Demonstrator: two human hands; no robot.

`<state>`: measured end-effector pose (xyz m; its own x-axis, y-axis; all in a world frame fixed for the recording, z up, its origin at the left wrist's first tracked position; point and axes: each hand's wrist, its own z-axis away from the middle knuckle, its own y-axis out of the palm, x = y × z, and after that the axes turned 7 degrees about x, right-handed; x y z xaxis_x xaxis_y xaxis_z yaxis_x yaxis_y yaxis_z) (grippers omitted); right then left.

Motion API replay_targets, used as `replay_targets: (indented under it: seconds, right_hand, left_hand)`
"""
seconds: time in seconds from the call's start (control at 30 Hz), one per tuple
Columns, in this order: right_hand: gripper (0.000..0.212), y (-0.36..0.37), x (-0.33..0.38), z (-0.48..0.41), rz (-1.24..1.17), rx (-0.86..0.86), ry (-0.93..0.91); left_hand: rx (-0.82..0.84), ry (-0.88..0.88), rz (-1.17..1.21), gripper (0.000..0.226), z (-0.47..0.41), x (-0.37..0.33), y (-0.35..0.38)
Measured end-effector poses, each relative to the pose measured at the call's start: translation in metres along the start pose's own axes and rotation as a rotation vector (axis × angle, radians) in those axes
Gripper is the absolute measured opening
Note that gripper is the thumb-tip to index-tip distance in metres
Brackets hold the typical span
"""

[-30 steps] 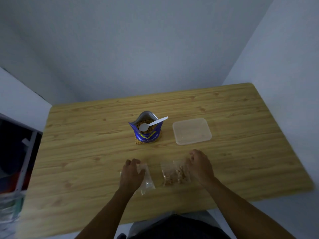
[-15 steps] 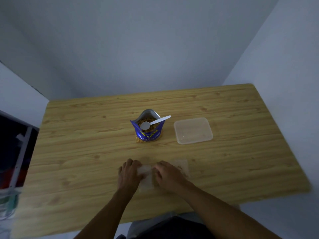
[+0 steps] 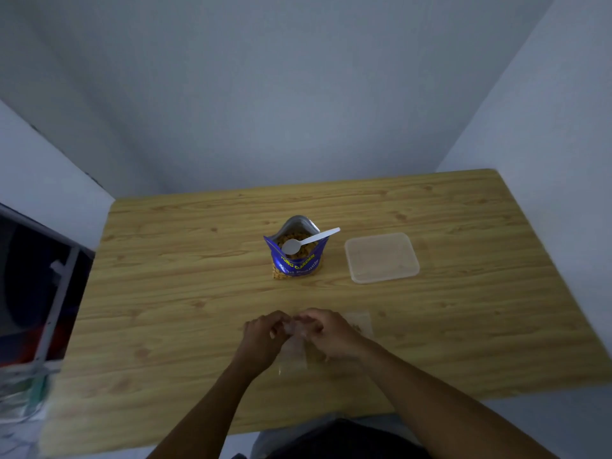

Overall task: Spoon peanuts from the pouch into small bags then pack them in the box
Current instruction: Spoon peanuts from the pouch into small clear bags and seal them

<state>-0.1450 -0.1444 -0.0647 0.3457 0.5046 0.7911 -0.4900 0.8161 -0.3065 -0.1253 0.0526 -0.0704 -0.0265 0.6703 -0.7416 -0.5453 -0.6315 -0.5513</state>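
Note:
An open blue peanut pouch (image 3: pixel 297 260) stands mid-table with a white plastic spoon (image 3: pixel 308 241) resting in its mouth. To its right sits a clear plastic box (image 3: pixel 382 257), nothing in it. Near the front edge, my left hand (image 3: pixel 263 337) and my right hand (image 3: pixel 326 331) both pinch the top of a clear small bag (image 3: pixel 293 354) that hangs between them; it looks empty. Just right of my right hand a second small bag (image 3: pixel 361 324) with peanuts lies flat, partly hidden by the hand.
The wooden table (image 3: pixel 165 293) fills a corner between grey walls. A dark shelf frame (image 3: pixel 49 293) and some plastic-wrapped items (image 3: pixel 20 392) are at the left, off the table.
My right hand left the filled bag and came left to the empty bag. Both hands now grip that bag's top edge and have lifted it slightly.

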Motion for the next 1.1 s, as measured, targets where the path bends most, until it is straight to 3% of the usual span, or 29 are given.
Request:
replay_targets:
  seconds: [0.2,0.33,0.57,0.67,0.97,1.1]
  right_hand:
    - [0.022,-0.035,0.016,0.003,-0.171,-0.105,-0.032]
    - [0.016,-0.058,0.026,0.008,-0.221,-0.157,-0.08]
    - [0.021,-0.081,0.043,0.009,-0.281,-0.219,-0.15]
    - [0.028,-0.088,0.048,0.006,-0.337,-0.246,-0.172]
    - [0.011,-0.099,0.065,0.012,-0.48,-0.335,-0.249]
    - [0.014,-0.103,0.073,0.018,-0.425,-0.219,-0.314]
  left_hand:
    - [0.072,0.094,0.19,0.027,-0.013,-0.03,-0.015]
    - [0.094,0.124,0.322,0.021,-0.019,-0.049,-0.022]
    - [0.17,0.153,0.58,0.011,-0.025,-0.081,-0.038]
    - [0.17,0.179,0.643,0.021,-0.03,-0.09,-0.046]
    - [0.038,0.349,0.319,0.018,-0.042,-0.115,-0.053]
    - [0.001,0.371,0.225,0.021,-0.044,-0.122,-0.058]
